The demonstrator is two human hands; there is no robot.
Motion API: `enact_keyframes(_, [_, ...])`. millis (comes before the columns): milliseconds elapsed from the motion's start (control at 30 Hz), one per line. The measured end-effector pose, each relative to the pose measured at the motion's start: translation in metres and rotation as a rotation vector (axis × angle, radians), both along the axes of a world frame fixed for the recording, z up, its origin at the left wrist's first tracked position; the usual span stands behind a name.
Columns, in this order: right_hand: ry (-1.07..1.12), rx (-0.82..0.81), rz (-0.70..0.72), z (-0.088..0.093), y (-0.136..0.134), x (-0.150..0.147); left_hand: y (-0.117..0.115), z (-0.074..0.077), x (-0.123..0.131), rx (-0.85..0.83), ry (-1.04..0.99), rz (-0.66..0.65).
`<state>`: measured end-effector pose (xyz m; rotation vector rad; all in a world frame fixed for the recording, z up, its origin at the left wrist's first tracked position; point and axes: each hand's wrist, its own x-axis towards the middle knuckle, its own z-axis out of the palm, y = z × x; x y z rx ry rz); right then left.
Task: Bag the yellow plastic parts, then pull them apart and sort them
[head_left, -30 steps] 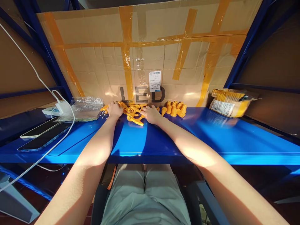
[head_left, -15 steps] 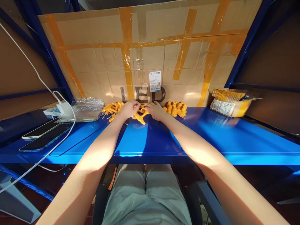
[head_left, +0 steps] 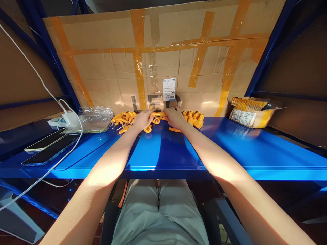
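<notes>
Yellow plastic pieces (head_left: pixel 156 120) lie before a big taped cardboard sheet (head_left: pixel 112 75), along the back of a blue tabletop (head_left: pixel 230 149). The left hand (head_left: pixel 142 120) and right hand (head_left: pixel 176 118) are among them, fingers bent; whether either grips a piece cannot be told. A loose heap (head_left: pixel 124 118) sits left of the left hand, a tight cluster (head_left: pixel 195 119) beside the right hand, one slim piece (head_left: pixel 174 129) near its wrist.

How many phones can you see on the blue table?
2: a white-edged phone on the left, and a dark phone beside it, closer to you. None looks hidden.
</notes>
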<state>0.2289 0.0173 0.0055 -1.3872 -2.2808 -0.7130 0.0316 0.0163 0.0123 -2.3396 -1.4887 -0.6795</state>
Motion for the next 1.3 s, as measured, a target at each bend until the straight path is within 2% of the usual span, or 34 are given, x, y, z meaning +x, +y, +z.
enact_keyframes(133, [-0.001, -0.077, 0.030, -0.001, -0.004, -0.005, 0.000, 0.001, -0.003, 0.019, 0.021, 0.049])
enact_keyframes(267, [-0.001, -0.128, 0.008, 0.001, -0.004, -0.006, -0.003, 0.002, -0.002, 0.000, 0.023, 0.029])
enact_keyframes(433, [-0.026, -0.038, -0.004, 0.007, -0.006, -0.005, 0.004, 0.001, 0.000, -0.017, -0.111, -0.002])
enact_keyframes(633, [-0.086, 0.087, -0.015, 0.008, -0.006, -0.005, 0.020, -0.005, 0.003, -0.187, -0.319, -0.077])
enact_keyframes(733, [-0.068, 0.061, 0.032, 0.006, -0.003, -0.003, 0.017, -0.003, 0.002, -0.139, -0.263, -0.040])
enact_keyframes(833, [-0.015, -0.062, 0.080, 0.003, -0.001, -0.001, 0.008, -0.001, 0.001, -0.052, -0.139, 0.026])
enact_keyframes(967, [-0.010, -0.187, 0.043, 0.002, -0.002, -0.003, 0.002, 0.000, 0.000, -0.040, -0.049, 0.073])
enact_keyframes(1067, [-0.034, -0.161, 0.010, 0.004, -0.004, -0.006, 0.005, -0.001, 0.000, -0.050, -0.051, 0.070])
enact_keyframes(1233, [-0.034, 0.000, 0.015, 0.008, -0.007, -0.005, 0.011, -0.002, 0.002, -0.123, -0.146, -0.006])
enact_keyframes(1300, [-0.025, -0.001, 0.024, 0.006, -0.006, -0.004, 0.010, -0.002, 0.003, -0.130, -0.137, 0.005])
